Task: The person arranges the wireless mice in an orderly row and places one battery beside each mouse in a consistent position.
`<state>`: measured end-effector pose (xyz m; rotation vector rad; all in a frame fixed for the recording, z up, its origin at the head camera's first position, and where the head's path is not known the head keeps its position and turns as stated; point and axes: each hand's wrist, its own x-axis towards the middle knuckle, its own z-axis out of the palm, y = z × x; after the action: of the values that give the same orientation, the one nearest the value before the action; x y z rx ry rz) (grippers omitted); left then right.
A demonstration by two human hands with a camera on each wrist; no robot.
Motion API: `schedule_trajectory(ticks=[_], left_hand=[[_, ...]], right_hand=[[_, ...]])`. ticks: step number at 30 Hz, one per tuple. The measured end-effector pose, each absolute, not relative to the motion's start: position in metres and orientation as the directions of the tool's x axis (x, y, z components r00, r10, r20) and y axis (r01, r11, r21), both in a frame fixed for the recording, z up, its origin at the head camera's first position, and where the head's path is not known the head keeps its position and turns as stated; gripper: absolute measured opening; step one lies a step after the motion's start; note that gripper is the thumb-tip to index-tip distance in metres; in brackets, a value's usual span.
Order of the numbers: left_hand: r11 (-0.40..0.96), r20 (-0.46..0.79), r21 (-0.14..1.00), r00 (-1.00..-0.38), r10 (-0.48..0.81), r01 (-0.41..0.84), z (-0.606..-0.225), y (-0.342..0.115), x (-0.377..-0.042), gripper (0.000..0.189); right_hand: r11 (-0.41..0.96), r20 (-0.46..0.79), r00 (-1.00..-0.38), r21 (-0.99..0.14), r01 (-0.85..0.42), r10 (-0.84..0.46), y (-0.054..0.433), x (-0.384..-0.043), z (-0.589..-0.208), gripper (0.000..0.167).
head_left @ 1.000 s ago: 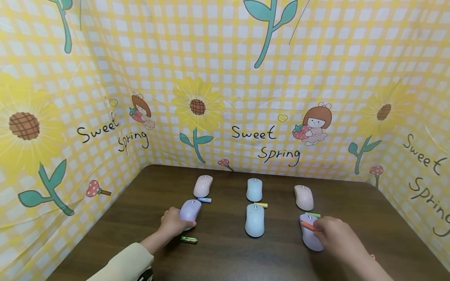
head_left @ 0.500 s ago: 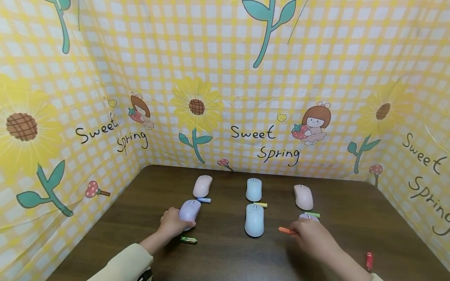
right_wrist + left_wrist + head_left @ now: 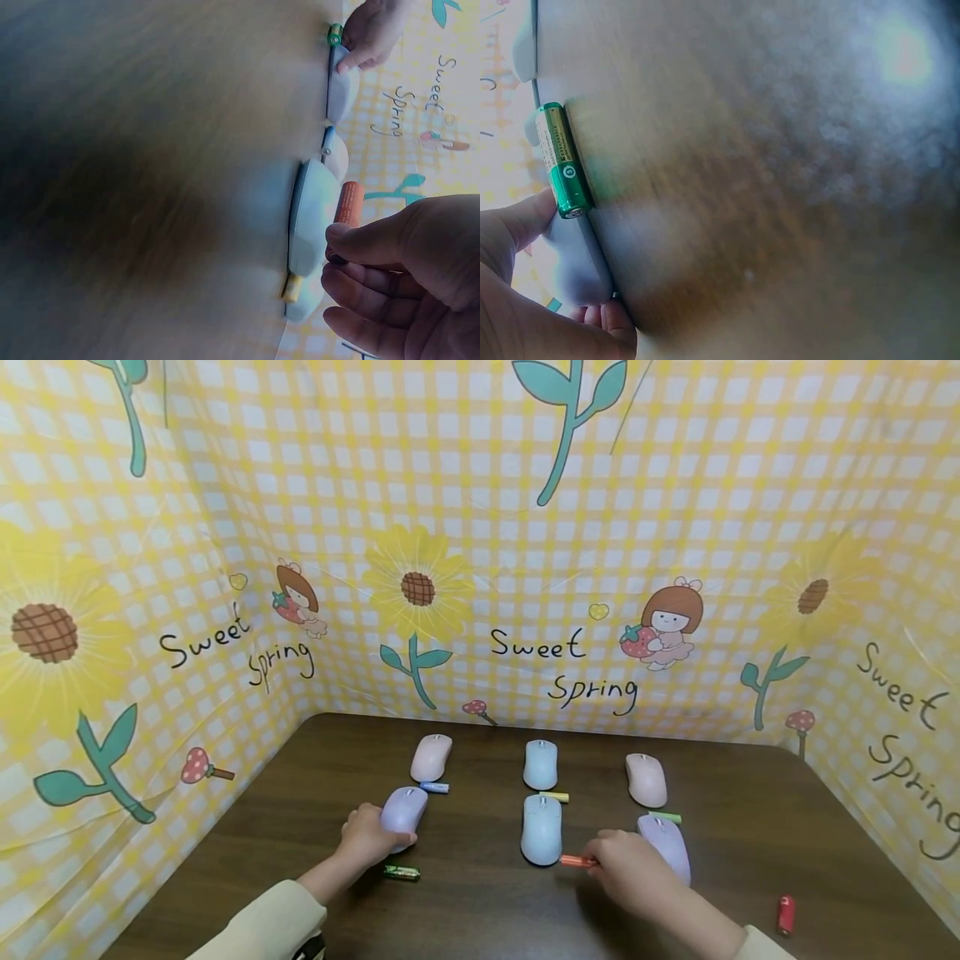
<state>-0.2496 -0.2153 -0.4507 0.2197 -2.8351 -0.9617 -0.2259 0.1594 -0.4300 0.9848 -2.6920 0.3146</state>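
My left hand (image 3: 366, 842) grips the sides of a purple computer mouse (image 3: 403, 810) on the left of the table. Just in front of it lies a green battery (image 3: 402, 872), large in the left wrist view. Between thumb and fingers, my right hand (image 3: 633, 870) pinches an orange battery (image 3: 576, 861) at its right end. The battery's other end is close by the lower right side of the front light-blue mouse (image 3: 542, 833); whether they touch I cannot tell. Another purple mouse (image 3: 665, 843) sits behind my right hand, which partly covers it.
At the back stand a pink mouse (image 3: 432, 757), a blue mouse (image 3: 541, 764) and another pink mouse (image 3: 647, 780). A blue battery (image 3: 434, 787), a yellow battery (image 3: 555, 797) and a light-green battery (image 3: 665, 817) lie between the rows. A red battery (image 3: 785, 916) lies at right.
My right hand has carried the orange battery leftward, from over the right purple mouse to beside the front light-blue mouse. The red battery has come fully into view. My left hand stays put.
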Motion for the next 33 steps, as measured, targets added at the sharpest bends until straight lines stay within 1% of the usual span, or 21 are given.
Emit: schedule_trajectory(ticks=[11,19,23,33], left_hand=[[0.785,0.086,0.613,-0.980,-0.180,-0.090,-0.450,-0.214,-0.250,0.062],[0.785,0.093,0.614,-0.979,-0.179,-0.085,-0.451,-0.216,-0.250,0.061],[0.791,0.110,0.608,-0.980,-0.169,-0.068,-0.453,-0.217,-0.250,0.058],[0.796,0.103,0.601,-0.980,-0.168,-0.073,-0.452,-0.217,-0.250,0.059]], right_hand=[[0.710,0.281,-0.711,-0.125,-0.693,-0.645,0.137,-0.230,-0.436,0.011],[0.714,0.226,-0.718,-0.113,-0.691,-0.659,0.126,-0.230,-0.442,0.010],[0.709,0.214,-0.717,-0.126,-0.693,-0.663,0.122,-0.230,-0.444,0.010],[0.712,0.186,-0.724,-0.135,-0.689,-0.664,0.119,-0.229,-0.447,0.011]])
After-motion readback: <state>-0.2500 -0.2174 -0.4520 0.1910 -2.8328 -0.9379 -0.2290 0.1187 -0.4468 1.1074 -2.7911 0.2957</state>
